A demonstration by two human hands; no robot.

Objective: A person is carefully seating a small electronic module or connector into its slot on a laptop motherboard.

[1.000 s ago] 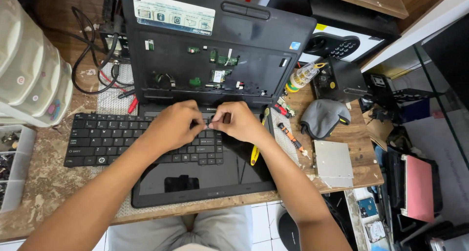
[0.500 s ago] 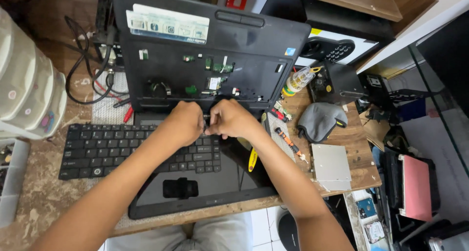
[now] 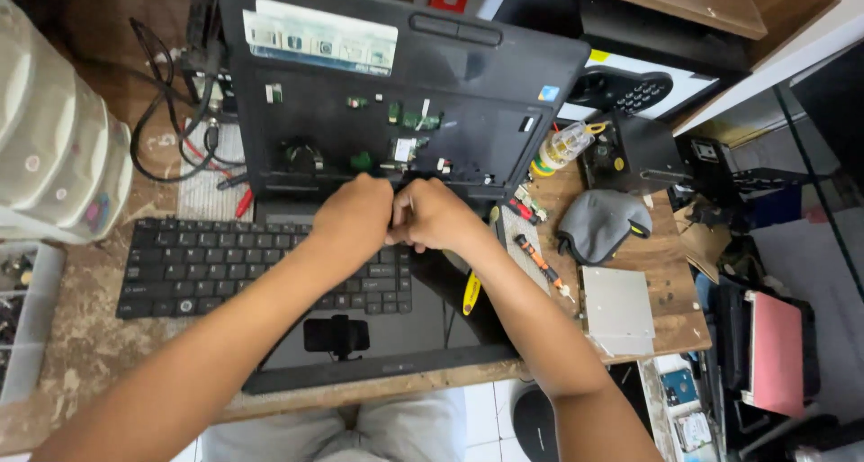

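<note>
An opened black laptop base (image 3: 450,84) with green circuit parts showing lies at the back of the wooden bench. In front of it a loose black keyboard (image 3: 207,264) rests on a flat black panel (image 3: 396,349). My left hand (image 3: 355,217) and my right hand (image 3: 434,215) meet knuckle to knuckle at the keyboard's top right corner, just before the base's front edge. Both have curled fingers pinched together. What lies between the fingertips is hidden.
A yellow pry tool (image 3: 471,293), an orange-handled screwdriver (image 3: 538,262), a grey cloth (image 3: 598,224) and a silver drive (image 3: 616,305) lie right of my hands. A small bottle (image 3: 562,145) stands behind them. Plastic drawers (image 3: 49,147) and tangled cables (image 3: 171,129) are at the left.
My hands have stayed pressed together at the same spot by the keyboard's corner, and the fingers shifted only slightly. The view moved a little.
</note>
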